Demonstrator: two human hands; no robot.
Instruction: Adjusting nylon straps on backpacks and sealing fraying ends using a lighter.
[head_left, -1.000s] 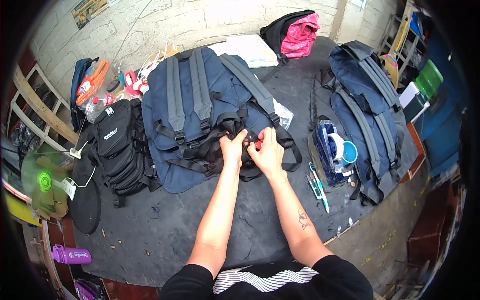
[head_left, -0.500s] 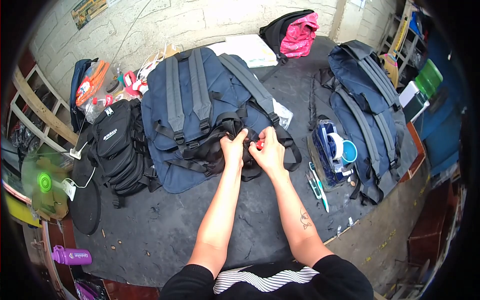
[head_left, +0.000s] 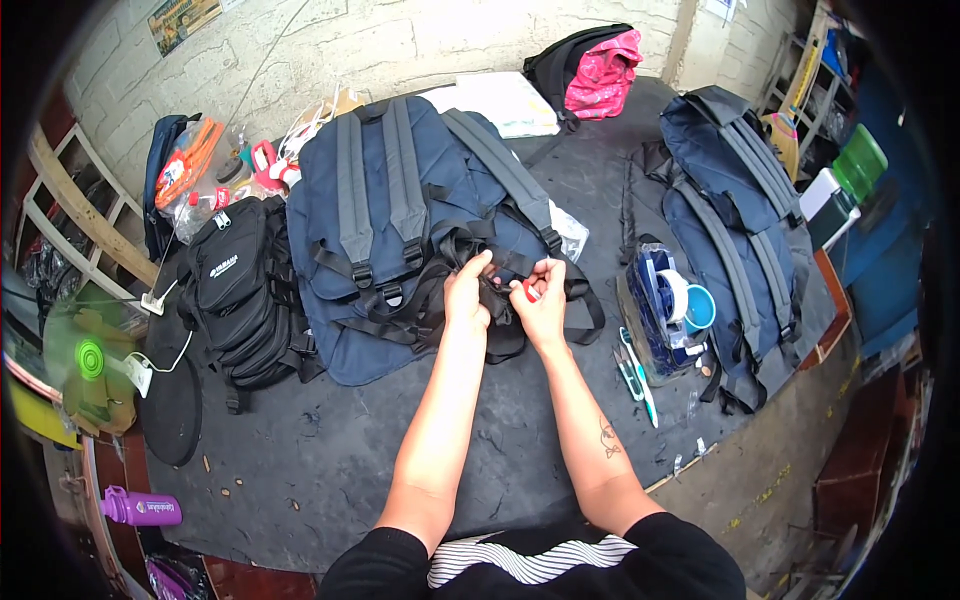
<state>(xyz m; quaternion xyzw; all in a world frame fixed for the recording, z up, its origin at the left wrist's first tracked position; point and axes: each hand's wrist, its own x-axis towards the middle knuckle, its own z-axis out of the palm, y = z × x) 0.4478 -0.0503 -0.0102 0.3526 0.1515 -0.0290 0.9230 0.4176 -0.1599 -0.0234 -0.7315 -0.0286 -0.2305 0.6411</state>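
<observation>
Navy backpacks (head_left: pixel 325 215) with grey shoulder straps lie in a pile at the middle of the table. Over the pile's front edge hangs a tangle of black webbing straps (head_left: pixel 460 247). My left hand (head_left: pixel 464 297) is closed on one of these straps, thumb pointing up. Close beside it on the right, my right hand (head_left: pixel 543 312) pinches a small red object (head_left: pixel 531 291), mostly covered by the fingers, so its kind is unclear. A stretch of strap runs between the two hands; whether the right fingers also grip it, I cannot tell.
Left of the pile sits a black backpack (head_left: pixel 235 285). To the right are a plastic container (head_left: pixel 650 330) with tape rolls, small cutting tools (head_left: pixel 640 375), and more navy backpacks (head_left: pixel 700 210). A pink-and-black bag (head_left: pixel 603 75) stands at the back; a purple bottle (head_left: pixel 145 507) is front left.
My right hand has tilted and shifted slightly right, showing more of the red object. The left hand stays at the straps, and more strap shows between the hands.
</observation>
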